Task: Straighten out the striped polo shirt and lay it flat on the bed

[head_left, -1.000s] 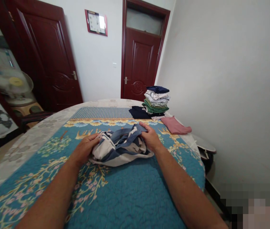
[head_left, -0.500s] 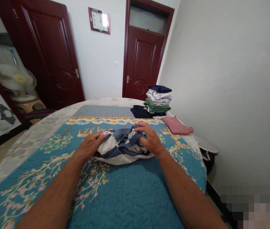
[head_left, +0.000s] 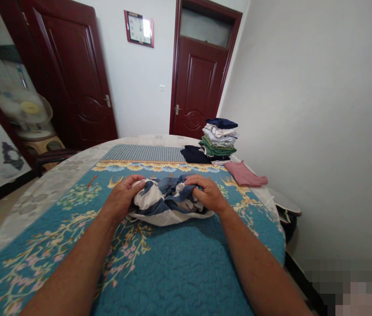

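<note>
A bunched blue-and-white garment [head_left: 169, 202] lies on the teal patterned quilt [head_left: 173, 263] in front of me. Its exact kind cannot be made out while it is gathered up. My left hand [head_left: 127, 193] grips its left side, thumb over the white cloth. On the other side, my right hand [head_left: 207, 192] pinches the blue and white folds between thumb and fingers. Some dark lettering shows on the cloth beside the right hand. Part of the fingers on both sides is hidden in the fabric.
Folded clothes stand in a stack [head_left: 220, 138] at the table's far right. A dark folded garment [head_left: 195, 154] lies left of it and a pink one [head_left: 245, 174] in front, near the edge. Pale tablecloth [head_left: 18, 210] borders the quilt. A round-topped stool [head_left: 286, 204] stands at the right.
My right fingers have come down and closed more on the cloth. My left hand has shifted slightly, and the folds on the left have been gathered a little. The view has moved slightly.
</note>
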Demonstrator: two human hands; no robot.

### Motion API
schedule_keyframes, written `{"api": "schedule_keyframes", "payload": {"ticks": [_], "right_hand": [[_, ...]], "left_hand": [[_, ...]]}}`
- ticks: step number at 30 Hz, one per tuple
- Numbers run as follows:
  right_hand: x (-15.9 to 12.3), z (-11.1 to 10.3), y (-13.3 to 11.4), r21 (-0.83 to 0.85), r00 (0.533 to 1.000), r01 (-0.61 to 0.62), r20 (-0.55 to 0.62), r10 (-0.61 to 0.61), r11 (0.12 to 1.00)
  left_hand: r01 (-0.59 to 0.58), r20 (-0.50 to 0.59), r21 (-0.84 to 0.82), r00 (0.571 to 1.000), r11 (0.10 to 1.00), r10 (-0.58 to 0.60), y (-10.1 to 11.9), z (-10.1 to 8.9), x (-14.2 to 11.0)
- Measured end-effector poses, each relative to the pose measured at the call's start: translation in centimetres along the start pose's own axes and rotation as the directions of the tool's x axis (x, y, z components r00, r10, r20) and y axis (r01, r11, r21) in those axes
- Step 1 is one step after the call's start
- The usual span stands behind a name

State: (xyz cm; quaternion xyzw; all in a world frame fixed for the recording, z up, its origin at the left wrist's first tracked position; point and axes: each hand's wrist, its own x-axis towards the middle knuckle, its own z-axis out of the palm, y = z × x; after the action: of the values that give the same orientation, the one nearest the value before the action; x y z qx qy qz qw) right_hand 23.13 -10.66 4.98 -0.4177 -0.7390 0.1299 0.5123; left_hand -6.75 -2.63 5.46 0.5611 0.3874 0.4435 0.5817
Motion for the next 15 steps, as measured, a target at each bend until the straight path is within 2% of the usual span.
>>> {"api": "schedule_keyframes", "payload": {"ticks": [5, 8, 10, 15], "right_hand": [[-0.2, 0.0, 0.5, -0.017, 0.999, -0.042, -0.016, 0.042, 0.999], [-0.2, 0.0, 0.4, -0.109, 0.997, -0.062, -0.048, 0.057, 0.992], [-0.2, -0.1, 0.3, -0.207, 0.998, -0.041, -0.058, 0.030, 0.977], [-0.3, -0.2, 0.3, -0.410, 0.996, 0.052, 0.083, -0.020, 0.910]], "left_hand": [[0.007, -0.005, -0.007, 1.000, 1.000, -0.007, -0.2, 0.1, 0.2], [-0.047, -0.029, 0.037, 0.998, 0.998, 0.048, -0.5, -0.3, 0.3], [-0.097, -0.023, 0.128, 0.995, 0.987, 0.101, -0.8, -0.8, 0.5], [-0.177, 0.083, 0.292, 0.984, 0.940, 0.160, -0.7, -1.7, 0.4]]}}
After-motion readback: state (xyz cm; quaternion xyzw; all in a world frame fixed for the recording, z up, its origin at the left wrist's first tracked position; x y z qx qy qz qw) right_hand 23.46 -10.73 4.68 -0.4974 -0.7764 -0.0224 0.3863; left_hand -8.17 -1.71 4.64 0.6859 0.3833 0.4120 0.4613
